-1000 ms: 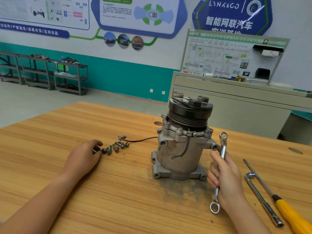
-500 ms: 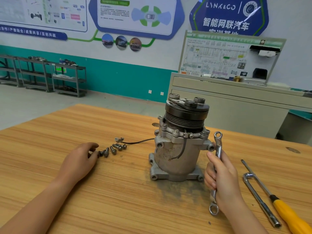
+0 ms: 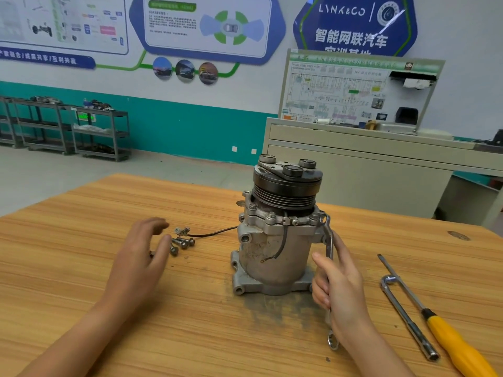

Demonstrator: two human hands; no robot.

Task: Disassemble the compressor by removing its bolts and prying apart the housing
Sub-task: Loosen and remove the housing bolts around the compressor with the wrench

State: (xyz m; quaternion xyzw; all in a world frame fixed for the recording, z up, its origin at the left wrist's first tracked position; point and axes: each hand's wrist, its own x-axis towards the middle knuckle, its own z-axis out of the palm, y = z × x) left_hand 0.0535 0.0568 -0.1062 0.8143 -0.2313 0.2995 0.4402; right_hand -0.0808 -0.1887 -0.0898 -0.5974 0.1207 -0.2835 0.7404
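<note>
one wrench [image 3: 330, 240] stands nearly upright in the right hand [image 3: 340, 292], whose fingers curl round its shaft, with its upper ring end at a flange bolt [image 3: 315, 216] on the right side of the compressor [image 3: 277, 240], which stands upright on the table [image 3: 81, 268]. the left hand [image 3: 138, 257], fingers loose and holding nothing, hovers over the loose bolts [image 3: 182, 243] well to the left, so the right hand looks the nearer for turning that bolt

the left hand [image 3: 138, 257] hovers palm down, fingers loosely spread and blurred at the tips, gripping nothing. the bare left forearm [image 3: 68, 338] reaches in from the lower left. the right hand [image 3: 340, 289] curls its lower fingers round a slim silver steel ring spanner [image 3: 330, 240], index finger stretched up along the shaft. the right forearm [image 3: 381, 357] enters from the lower right.
</note>
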